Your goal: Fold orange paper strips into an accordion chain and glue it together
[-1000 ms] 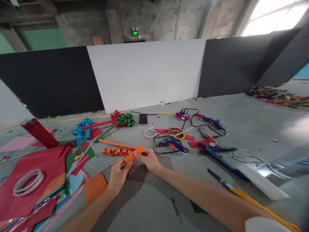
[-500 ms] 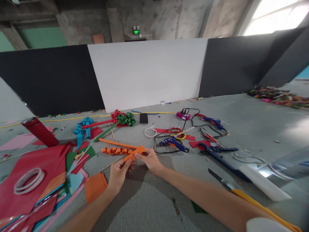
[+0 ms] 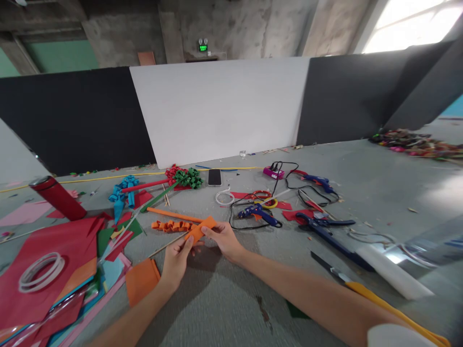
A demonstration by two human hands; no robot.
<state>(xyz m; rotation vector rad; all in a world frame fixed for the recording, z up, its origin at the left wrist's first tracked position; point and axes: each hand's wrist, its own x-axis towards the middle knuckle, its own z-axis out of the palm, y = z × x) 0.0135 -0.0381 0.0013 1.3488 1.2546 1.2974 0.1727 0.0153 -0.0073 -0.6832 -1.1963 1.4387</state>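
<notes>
An orange strip is pinched between my two hands near the middle of the view. My left hand grips its lower left end with thumb and fingers. At its right end, my right hand holds it between thumb and fingers. Just behind lie a row of orange curled loops and an orange stick on the floor. A thin wooden stick runs out to the left from beside my left hand. Folded orange sheets lie left of my left forearm.
Red sheets carry white tape rings at left, near a red bottle. Blue, red and green paper flowers and a phone lie behind. Glue guns, dark blue scissors and a knife are at right.
The view has shifted very slightly. Both hands stay on the orange strip, which now looks a little flatter and broader between them.
</notes>
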